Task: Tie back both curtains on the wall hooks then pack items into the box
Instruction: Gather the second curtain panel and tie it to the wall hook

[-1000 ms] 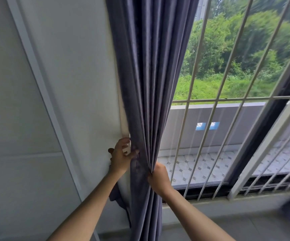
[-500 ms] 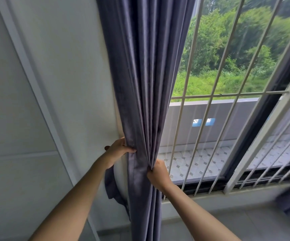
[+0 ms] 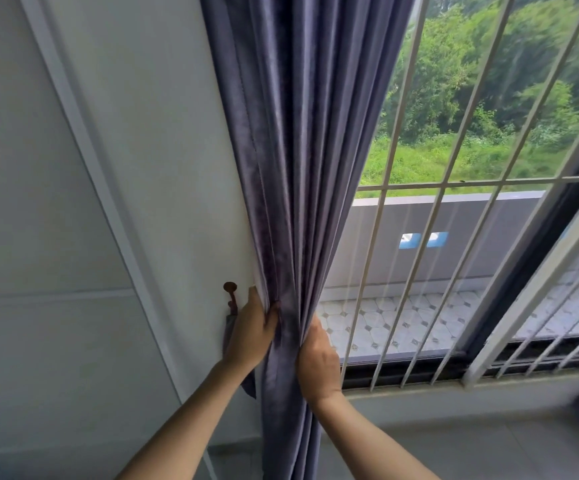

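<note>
Left hand (image 3: 250, 332): grips the wall-side edge of the curtain (image 3: 295, 174), thumb pressed on the front of the cloth, fingers wrapped behind the edge. Right hand (image 3: 317, 363): clamped on the window-side folds, fingers curled into the pleats and out of sight, back of the hand toward the camera. Between the two hands the fabric is drawn into one narrow bunch.

Curtain: grey-purple, faint sheen, deep vertical pleats, stitched hem line down the wall-side edge. Hangs from above the frame, between the white wall (image 3: 149, 150) and the barred window (image 3: 454, 237); gathered at hand level, falling straight below that to the bottom of the view.

Wall hook (image 3: 231, 295): dark brown, round knob on top, fixed to the wall just left of the left hand. A strip of matching grey-purple cloth (image 3: 228, 332) hangs from beneath it, possibly a tie-back; the hand hides most of it.

Surroundings: white bars across the window, tiled balcony floor and low grey parapet outside, green trees beyond.

Change since half a second ago: the left hand has shifted from covering the hook to lower on the curtain edge, so the hook now shows. The right hand sits higher and nearer the left, and the bunch is tighter.
</note>
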The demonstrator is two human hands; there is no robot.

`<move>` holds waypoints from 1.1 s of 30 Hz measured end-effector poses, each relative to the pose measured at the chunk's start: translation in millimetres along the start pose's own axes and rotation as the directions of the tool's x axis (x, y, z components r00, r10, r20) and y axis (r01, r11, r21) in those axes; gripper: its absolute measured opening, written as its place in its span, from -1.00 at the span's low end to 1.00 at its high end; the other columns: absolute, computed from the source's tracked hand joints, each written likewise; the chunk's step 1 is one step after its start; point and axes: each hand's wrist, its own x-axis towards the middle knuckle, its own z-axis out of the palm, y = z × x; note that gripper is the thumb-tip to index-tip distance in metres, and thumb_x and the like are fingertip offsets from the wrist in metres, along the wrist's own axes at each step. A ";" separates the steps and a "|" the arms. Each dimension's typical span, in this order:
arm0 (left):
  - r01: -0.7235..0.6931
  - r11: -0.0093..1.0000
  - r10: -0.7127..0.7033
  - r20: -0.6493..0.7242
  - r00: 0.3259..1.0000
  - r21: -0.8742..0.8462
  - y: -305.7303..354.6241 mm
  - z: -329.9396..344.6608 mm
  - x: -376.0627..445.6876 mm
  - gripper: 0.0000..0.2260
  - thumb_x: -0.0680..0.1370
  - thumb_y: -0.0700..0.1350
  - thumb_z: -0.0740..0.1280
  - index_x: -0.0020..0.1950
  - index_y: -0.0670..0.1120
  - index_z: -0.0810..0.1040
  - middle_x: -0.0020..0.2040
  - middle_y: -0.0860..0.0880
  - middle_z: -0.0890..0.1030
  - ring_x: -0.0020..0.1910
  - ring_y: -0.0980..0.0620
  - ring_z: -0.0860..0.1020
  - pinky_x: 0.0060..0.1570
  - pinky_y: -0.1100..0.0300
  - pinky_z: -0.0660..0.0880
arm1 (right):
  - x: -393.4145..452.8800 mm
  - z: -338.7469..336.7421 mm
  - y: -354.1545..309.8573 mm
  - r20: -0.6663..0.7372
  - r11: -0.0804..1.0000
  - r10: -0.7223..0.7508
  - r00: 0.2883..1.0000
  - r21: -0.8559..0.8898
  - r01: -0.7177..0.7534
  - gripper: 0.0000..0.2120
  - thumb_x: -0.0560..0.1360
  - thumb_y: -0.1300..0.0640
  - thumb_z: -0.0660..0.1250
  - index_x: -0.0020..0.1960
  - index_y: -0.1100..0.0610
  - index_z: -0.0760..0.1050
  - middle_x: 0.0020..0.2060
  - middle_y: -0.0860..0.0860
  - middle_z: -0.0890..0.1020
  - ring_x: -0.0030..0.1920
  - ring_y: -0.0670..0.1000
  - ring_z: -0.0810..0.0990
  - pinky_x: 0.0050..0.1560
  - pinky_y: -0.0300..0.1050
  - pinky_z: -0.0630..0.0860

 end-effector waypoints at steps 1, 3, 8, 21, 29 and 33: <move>-0.010 1.000 0.010 -0.002 1.000 0.003 -1.7 0.2 -3.5 -0.73 0.60 -0.14 0.25 0.22 -0.25 0.35 -0.10 -0.17 0.61 -0.15 -0.04 0.62 -0.16 0.13 0.56 | 0.6 1.1 1.4 -0.002 1.000 -0.015 1.000 -0.021 0.015 -0.49 0.48 0.28 0.35 0.39 0.26 0.29 0.14 0.14 0.60 -0.19 0.04 0.66 -0.24 -0.24 0.60; -0.040 0.999 0.040 -0.007 0.999 -0.016 -7.0 1.3 -9.2 -0.72 0.60 -0.14 0.25 0.25 -0.22 0.37 -0.03 -0.11 0.61 -0.09 0.10 0.59 -0.07 0.23 0.55 | 2.8 2.2 2.2 -0.009 0.999 -0.020 1.000 -0.047 0.019 -0.47 0.51 0.29 0.25 0.44 0.27 0.20 0.21 0.18 0.56 -0.23 0.07 0.65 -0.29 -0.19 0.62; -0.088 0.995 0.088 0.011 0.996 0.037 -17.0 1.1 -8.0 -0.79 0.61 -0.05 0.23 0.15 -0.15 0.46 0.01 -0.06 0.61 0.01 0.07 0.59 0.02 0.16 0.56 | 2.7 2.7 -1.4 -0.028 0.997 -0.067 0.997 -0.050 0.065 -0.54 0.65 0.12 -0.09 0.49 0.32 0.12 0.29 0.23 0.48 -0.15 0.12 0.63 -0.17 -0.13 0.63; -0.137 0.987 0.131 0.069 0.989 0.089 3.7 10.4 2.7 -0.70 0.60 -0.03 0.22 0.27 -0.16 0.43 0.06 0.06 0.48 0.02 0.24 0.45 0.15 0.45 0.42 | 1.6 5.8 3.9 0.049 0.977 -0.178 0.983 -0.114 0.182 0.01 0.35 0.42 0.45 0.55 0.26 -0.17 0.42 0.22 0.27 -0.06 0.11 0.57 -0.09 -0.09 0.61; 0.251 0.945 -0.194 0.260 0.946 -0.210 9.0 0.4 18.2 -0.74 0.63 -0.16 0.15 0.31 -0.13 0.43 0.12 -0.07 0.59 0.09 0.08 0.55 0.13 0.27 0.47 | -2.0 4.7 7.2 0.111 0.974 -0.210 0.971 -0.060 0.217 -0.02 0.26 0.53 0.35 0.54 0.24 -0.07 0.48 0.28 0.09 0.18 0.25 0.56 -0.01 -0.06 0.61; 0.389 0.897 -0.318 0.307 0.897 -0.209 12.1 -3.1 26.7 -0.76 0.63 -0.26 0.08 0.22 -0.18 0.47 0.01 -0.07 0.58 0.00 0.05 0.55 -0.14 0.45 0.45 | -2.2 9.0 16.0 0.117 0.977 -0.209 0.971 0.073 0.202 0.09 0.34 0.54 0.27 0.54 -0.05 -0.34 0.54 0.18 -0.11 0.25 0.29 0.47 0.04 -0.03 0.57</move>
